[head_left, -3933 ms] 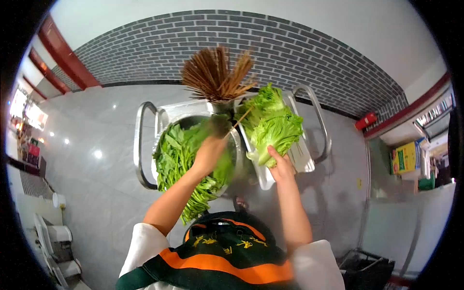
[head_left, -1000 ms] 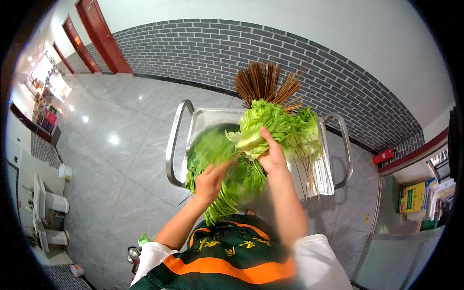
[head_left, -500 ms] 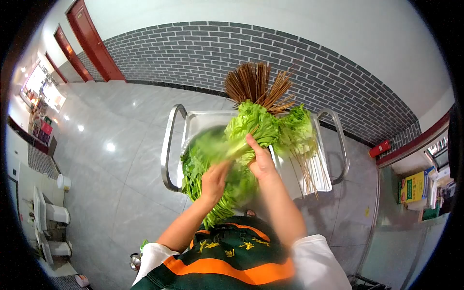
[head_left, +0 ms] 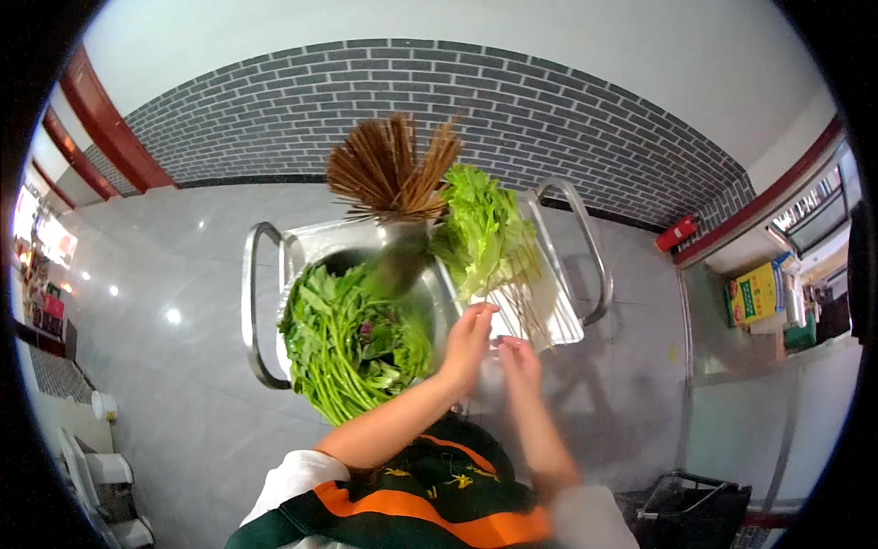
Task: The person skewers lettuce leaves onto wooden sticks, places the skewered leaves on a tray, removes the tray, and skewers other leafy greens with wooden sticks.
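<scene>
My left hand (head_left: 465, 348) is just in front of the tray (head_left: 569, 328), fingers pressed together and pointing at the lower ends of thin skewers (head_left: 523, 309). Close to it on the right, my right hand (head_left: 521, 364) is slightly blurred, its fingertips drawn together. What either hand holds, if anything, is too small to make out. Beyond the hands, skewered lettuce (head_left: 480, 229) lies on the tray, leaves toward the wall. To the left, a metal basin (head_left: 441, 316) holds leafy greens (head_left: 343, 343), long stems hanging over its near rim.
A fan of brown sticks (head_left: 391, 169) stands upright behind the basin. The cart has curved metal handles (head_left: 251, 306) at both ends. A brick-patterned wall (head_left: 412, 87) runs behind it. A black crate (head_left: 695, 508) is at lower right, a red cylinder (head_left: 677, 233) by the wall.
The lettuce that was in my hands has left them; lettuce now lies only on the tray. Both hands have come lower and nearer the skewer ends. The view has shifted right.
</scene>
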A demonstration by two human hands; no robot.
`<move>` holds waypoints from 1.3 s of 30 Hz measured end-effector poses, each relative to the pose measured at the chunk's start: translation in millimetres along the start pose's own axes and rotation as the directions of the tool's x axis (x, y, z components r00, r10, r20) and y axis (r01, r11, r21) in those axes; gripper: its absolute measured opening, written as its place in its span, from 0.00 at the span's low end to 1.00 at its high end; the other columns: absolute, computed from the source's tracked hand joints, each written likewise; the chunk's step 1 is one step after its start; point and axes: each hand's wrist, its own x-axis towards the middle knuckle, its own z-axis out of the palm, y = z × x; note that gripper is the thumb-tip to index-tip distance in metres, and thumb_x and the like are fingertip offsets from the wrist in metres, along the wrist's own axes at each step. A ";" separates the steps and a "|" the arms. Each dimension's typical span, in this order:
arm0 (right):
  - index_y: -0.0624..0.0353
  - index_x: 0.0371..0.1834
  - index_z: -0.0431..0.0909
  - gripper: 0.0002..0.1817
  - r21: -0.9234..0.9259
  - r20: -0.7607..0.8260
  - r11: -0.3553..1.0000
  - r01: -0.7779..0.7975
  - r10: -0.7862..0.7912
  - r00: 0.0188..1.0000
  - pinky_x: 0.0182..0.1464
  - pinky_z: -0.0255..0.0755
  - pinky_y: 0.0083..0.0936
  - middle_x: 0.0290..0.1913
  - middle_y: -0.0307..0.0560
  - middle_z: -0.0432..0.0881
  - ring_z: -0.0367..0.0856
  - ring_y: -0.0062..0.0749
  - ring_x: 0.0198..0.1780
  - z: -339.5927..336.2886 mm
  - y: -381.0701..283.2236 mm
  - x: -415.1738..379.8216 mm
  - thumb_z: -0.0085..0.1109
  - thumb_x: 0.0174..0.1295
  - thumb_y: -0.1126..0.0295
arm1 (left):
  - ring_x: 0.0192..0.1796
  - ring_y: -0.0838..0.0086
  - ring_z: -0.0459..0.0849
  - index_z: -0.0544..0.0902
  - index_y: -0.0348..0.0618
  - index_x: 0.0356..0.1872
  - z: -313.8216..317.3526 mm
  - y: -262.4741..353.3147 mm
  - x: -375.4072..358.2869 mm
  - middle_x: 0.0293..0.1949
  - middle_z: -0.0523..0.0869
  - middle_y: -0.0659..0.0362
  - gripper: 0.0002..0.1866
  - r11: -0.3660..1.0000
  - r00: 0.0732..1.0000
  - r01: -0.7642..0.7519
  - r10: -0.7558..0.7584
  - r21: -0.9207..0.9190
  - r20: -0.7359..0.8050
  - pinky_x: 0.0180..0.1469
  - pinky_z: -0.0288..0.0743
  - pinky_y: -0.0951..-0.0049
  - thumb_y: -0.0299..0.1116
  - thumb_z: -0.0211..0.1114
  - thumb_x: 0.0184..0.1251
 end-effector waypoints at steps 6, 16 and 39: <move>0.61 0.38 0.74 0.08 -0.439 -0.213 0.824 0.357 -0.482 0.850 0.37 0.66 0.14 0.36 0.38 0.76 0.71 0.17 0.35 -69.0 -33.1 38.0 0.50 0.59 0.70 | 0.14 0.87 0.52 0.73 0.46 0.41 78.1 -23.8 14.0 0.15 0.60 0.70 0.08 0.982 0.994 0.058 -0.040 -0.182 0.100 0.14 0.45 0.85 0.35 0.47 0.66; 0.61 0.40 0.73 0.10 -0.667 -0.002 0.634 0.392 -0.527 0.850 0.38 0.68 0.21 0.35 0.45 0.78 0.76 0.27 0.36 -111.2 -82.2 163.6 0.49 0.58 0.68 | 0.15 0.86 0.54 0.72 0.48 0.39 106.3 -19.6 93.7 0.15 0.60 0.69 0.08 0.938 0.997 -0.009 -0.016 -0.347 -0.071 0.16 0.48 0.85 0.38 0.48 0.66; 0.51 0.52 0.68 0.20 -0.670 0.456 0.326 0.667 -0.528 0.717 0.61 0.51 0.38 0.57 0.47 0.63 0.55 0.47 0.61 -66.4 -29.8 250.7 0.49 0.54 0.72 | 0.16 0.80 0.69 0.72 0.44 0.42 41.8 -105.2 147.4 0.18 0.67 0.64 0.12 0.997 0.947 0.058 -0.036 0.059 -0.319 0.18 0.69 0.79 0.39 0.47 0.66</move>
